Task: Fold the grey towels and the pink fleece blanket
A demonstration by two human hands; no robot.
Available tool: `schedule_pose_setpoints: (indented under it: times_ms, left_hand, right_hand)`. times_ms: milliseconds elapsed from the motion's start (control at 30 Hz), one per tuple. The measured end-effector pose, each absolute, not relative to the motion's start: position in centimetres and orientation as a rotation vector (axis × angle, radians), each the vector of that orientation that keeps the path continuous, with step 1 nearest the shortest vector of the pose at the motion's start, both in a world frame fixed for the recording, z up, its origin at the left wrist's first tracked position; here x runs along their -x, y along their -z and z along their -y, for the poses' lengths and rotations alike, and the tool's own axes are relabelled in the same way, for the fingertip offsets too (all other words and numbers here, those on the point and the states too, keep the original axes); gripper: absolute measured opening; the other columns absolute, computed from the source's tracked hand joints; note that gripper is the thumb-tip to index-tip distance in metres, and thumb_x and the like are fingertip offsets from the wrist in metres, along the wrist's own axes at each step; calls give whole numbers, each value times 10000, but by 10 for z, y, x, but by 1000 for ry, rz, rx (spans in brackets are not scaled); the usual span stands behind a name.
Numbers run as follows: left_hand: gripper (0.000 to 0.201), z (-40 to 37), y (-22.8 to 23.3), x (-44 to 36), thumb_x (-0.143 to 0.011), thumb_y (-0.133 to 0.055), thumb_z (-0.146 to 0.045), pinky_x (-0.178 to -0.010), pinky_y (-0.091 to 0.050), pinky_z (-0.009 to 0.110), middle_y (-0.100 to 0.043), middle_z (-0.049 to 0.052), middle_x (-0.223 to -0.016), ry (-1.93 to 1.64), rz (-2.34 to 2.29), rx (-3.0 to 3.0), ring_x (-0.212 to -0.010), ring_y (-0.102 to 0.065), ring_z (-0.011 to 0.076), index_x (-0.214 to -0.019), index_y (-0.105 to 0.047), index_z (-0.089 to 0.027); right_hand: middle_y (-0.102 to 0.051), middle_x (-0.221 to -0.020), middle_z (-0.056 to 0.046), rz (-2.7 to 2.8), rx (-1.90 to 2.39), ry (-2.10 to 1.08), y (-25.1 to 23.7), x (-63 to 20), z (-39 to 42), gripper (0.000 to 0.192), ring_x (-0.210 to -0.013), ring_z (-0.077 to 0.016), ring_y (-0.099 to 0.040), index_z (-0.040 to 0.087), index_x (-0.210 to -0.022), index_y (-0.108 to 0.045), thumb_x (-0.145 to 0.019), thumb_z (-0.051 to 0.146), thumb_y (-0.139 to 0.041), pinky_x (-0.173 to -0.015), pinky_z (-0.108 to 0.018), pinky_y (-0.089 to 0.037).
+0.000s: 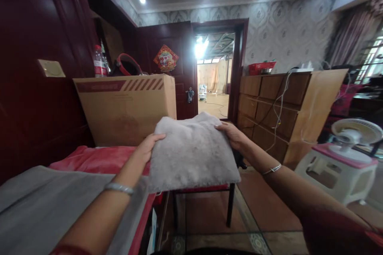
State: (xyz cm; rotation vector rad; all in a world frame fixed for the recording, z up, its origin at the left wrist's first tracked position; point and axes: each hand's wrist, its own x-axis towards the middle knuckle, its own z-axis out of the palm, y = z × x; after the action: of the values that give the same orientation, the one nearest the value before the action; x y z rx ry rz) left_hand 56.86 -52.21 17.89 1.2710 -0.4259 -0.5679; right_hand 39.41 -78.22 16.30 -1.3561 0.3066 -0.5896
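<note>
Grey fleecy cloth (193, 155) is spreading just beside the right edge of the fabric-covered surface (60, 203); the left hand (147, 146) is gripping its left side, the right hand (233, 134) gripping its upper right side.

Free room above grey cloth (193, 157); carton (125, 107) blocks left, drawers (272, 115) right.
</note>
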Motion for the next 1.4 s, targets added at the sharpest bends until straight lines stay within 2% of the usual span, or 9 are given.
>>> schedule_pose_setpoints:
  times_ms: [133, 300, 500, 700, 900, 1033, 1133, 1267, 1400]
  left_hand:
    - [446, 594, -154, -576, -637, -815, -193, -831, -588, 397, -778, 114, -898, 515, 520, -1340, -881, -736, 276, -1071, -738, -128]
    - [445, 618, -131, -581, -690, -760, -119, -893, -539, 312, -763, 94, -1016, 350, 481, -1406, -961, -702, 208, -1132, -708, -134]
    - [540, 617, -110, -571, -803, -630, -128, -929, -540, 326, -725, 104, -1167, 233, 537, -1416, -1029, -691, 205, -1341, -591, -155]
    - [545, 619, -89, -572, -786, -670, -165, -1098, -450, 391, -663, 92, -1333, -12, 702, -1545, -1265, -592, 248, -1324, -610, -229]
    - [561, 614, -84, -568, -800, -672, -201, -1050, -487, 373, -697, 85, -1268, -28, 722, -1544, -1184, -647, 238, -1353, -588, -244]
    - [545, 614, -82, -567, -804, -640, -186, -1080, -459, 369, -653, 75, -1349, -80, 749, -1588, -1235, -614, 231, -1343, -593, -249]
    - [525, 611, -86, -572, -779, -652, -180, -1097, -442, 412, -637, 100, -1362, -55, 756, -1641, -1263, -587, 259, -1301, -620, -215]
    - [520, 597, -98, -579, -771, -684, -262, -1007, -505, 418, -646, 139, -1314, 13, 813, -1663, -1201, -616, 287, -1281, -627, -178]
    - [653, 583, -117, -576, -745, -744, -380, -1048, -465, 466, -541, 162, -1428, -355, 1024, -1918, -1272, -553, 334, -1347, -581, -188]
  right_hand:
    - [-752, -985, -80, -522, 1656, 754, -137, -378, 842, 473, -833, -244, -693, 174, -1142, -683, -681, 272, -726, -694, -322, -566]
    - [-693, -1221, -145, -578, 1792, 745, -101, -369, 875, 753, -1034, -271, -680, 151, -1426, -517, -756, 422, -728, -842, -359, -557]
    - [-692, -1229, -136, -437, 1822, 783, -100, -367, 886, 727, -1113, -285, -653, 176, -1384, -575, -730, 435, -763, -958, -417, -518]
    - [-713, -1201, -107, -397, 1968, 750, -104, -360, 895, 550, -1147, -299, -639, 190, -1233, -696, -750, 451, -741, -991, -420, -493]
    - [-700, -1222, -116, -347, 2007, 720, -104, -358, 900, 624, -1139, -309, -642, 183, -1253, -681, -704, 462, -788, -1028, -449, -475]
    - [-666, -1289, -119, -325, 2059, 705, -104, -356, 900, 726, -1169, -321, -623, 198, -1299, -652, -650, 467, -835, -1023, -463, -484]
    - [-676, -1270, -115, -363, 2131, 708, -106, -354, 900, 695, -1154, -337, -628, 205, -1268, -678, -649, 482, -830, -1002, -475, -496]
    - [-712, -1193, -109, -426, 2286, 751, -113, -350, 902, 587, -1106, -355, -644, 229, -1214, -718, -695, 491, -795, -985, -499, -498]
    - [-685, -1235, -150, -449, 2599, 853, -122, -349, 893, 529, -1143, -374, -619, 225, -1240, -707, -795, 511, -710, -1012, -526, -467]
